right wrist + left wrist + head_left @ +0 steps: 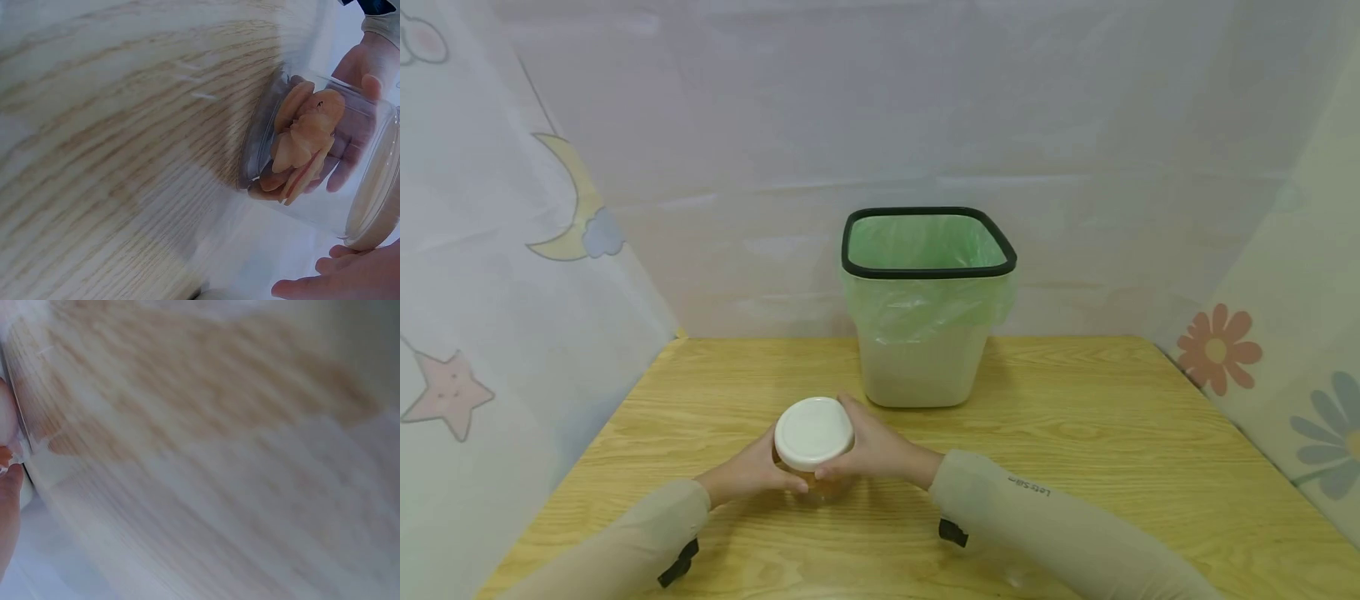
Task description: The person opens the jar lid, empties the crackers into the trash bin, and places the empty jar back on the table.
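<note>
A clear jar (823,488) with a white lid (814,432) stands on the wooden table, near its middle. Through its side, the right wrist view shows peach-orange slices (306,134) heaped at the bottom; what kind they are I cannot tell. My left hand (751,472) holds the jar's body from the left, its palm and fingers (350,134) seen through the clear wall. From the right, my right hand (880,446) grips the lid's rim, thumb in front and fingers behind. In the left wrist view only bits of fingers (7,506) show at the left edge.
Behind the jar, a little to the right, stands a pale waste bin (925,367) with a black rim (928,272) and a green liner bag (925,242). The wooden table (1090,433) meets cloth-like walls (737,167) at the back and sides.
</note>
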`<action>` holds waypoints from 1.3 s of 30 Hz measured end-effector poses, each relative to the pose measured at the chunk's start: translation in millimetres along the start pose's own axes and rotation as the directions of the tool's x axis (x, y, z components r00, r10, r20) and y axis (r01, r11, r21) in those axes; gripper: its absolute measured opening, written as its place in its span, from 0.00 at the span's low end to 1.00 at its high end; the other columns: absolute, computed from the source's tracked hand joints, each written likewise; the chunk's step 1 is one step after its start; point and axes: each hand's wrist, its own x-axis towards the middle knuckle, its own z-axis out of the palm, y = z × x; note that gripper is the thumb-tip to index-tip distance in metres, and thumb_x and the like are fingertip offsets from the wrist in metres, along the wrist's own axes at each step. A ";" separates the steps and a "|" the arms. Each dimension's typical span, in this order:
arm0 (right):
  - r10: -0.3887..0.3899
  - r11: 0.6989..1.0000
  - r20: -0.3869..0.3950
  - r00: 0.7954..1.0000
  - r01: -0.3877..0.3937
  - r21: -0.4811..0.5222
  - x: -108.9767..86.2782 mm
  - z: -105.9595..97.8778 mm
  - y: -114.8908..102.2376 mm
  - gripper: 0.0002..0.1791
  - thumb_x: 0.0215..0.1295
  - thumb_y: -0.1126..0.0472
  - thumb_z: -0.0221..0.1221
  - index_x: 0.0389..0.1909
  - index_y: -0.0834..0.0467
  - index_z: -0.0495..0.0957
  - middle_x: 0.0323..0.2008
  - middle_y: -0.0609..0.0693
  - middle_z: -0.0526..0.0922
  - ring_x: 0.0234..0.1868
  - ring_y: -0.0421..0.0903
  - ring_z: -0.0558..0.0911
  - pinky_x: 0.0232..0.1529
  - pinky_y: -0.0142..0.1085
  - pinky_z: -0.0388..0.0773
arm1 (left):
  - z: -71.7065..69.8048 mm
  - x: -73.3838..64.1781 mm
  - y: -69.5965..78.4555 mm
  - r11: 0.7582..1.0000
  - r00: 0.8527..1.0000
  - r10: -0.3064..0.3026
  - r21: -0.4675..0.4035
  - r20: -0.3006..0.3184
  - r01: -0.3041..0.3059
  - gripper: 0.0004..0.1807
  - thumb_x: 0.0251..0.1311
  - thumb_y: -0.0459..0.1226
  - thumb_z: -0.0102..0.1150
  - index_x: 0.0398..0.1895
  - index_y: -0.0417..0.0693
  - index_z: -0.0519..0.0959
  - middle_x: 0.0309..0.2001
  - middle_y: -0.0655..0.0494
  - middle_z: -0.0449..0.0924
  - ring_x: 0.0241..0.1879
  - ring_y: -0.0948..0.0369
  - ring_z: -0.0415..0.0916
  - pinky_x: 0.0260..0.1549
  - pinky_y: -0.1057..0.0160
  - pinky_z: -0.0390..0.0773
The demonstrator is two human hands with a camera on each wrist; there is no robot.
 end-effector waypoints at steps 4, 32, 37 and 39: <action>0.008 1.000 -0.009 1.000 -0.008 0.000 0.8 0.0 0.8 0.56 0.48 0.57 0.76 0.71 0.70 0.52 0.62 0.61 0.69 0.59 0.54 0.73 0.58 0.47 0.71 | -0.2 0.4 1.0 1.000 1.000 -0.014 0.015 -0.005 0.014 0.60 0.48 0.37 0.76 0.74 0.34 0.42 0.68 0.36 0.57 0.66 0.42 0.58 0.62 0.42 0.58; 0.032 0.999 0.139 0.990 -0.035 0.019 11.3 -16.2 10.5 0.58 0.48 0.57 0.76 0.73 0.65 0.49 0.63 0.57 0.67 0.60 0.49 0.72 0.60 0.42 0.68 | -5.4 7.1 -1.4 0.998 0.997 0.026 0.054 0.074 -0.030 0.59 0.48 0.35 0.76 0.74 0.36 0.42 0.68 0.36 0.55 0.66 0.40 0.56 0.62 0.39 0.56; 0.018 1.000 0.153 0.988 -0.017 -0.009 13.3 -18.1 10.4 0.56 0.48 0.57 0.76 0.73 0.63 0.51 0.63 0.54 0.67 0.59 0.47 0.72 0.60 0.40 0.68 | -6.5 8.1 -2.8 0.995 0.996 0.052 0.082 0.077 -0.058 0.58 0.47 0.35 0.76 0.73 0.35 0.43 0.68 0.37 0.56 0.65 0.42 0.58 0.62 0.41 0.58; 0.017 1.000 0.159 0.987 -0.015 -0.014 13.7 -19.5 10.9 0.56 0.48 0.56 0.76 0.73 0.62 0.51 0.62 0.53 0.67 0.59 0.47 0.72 0.59 0.40 0.68 | -6.7 9.2 -3.5 0.994 0.995 0.055 0.089 0.081 -0.062 0.58 0.47 0.35 0.76 0.74 0.36 0.43 0.68 0.38 0.56 0.65 0.44 0.59 0.62 0.43 0.59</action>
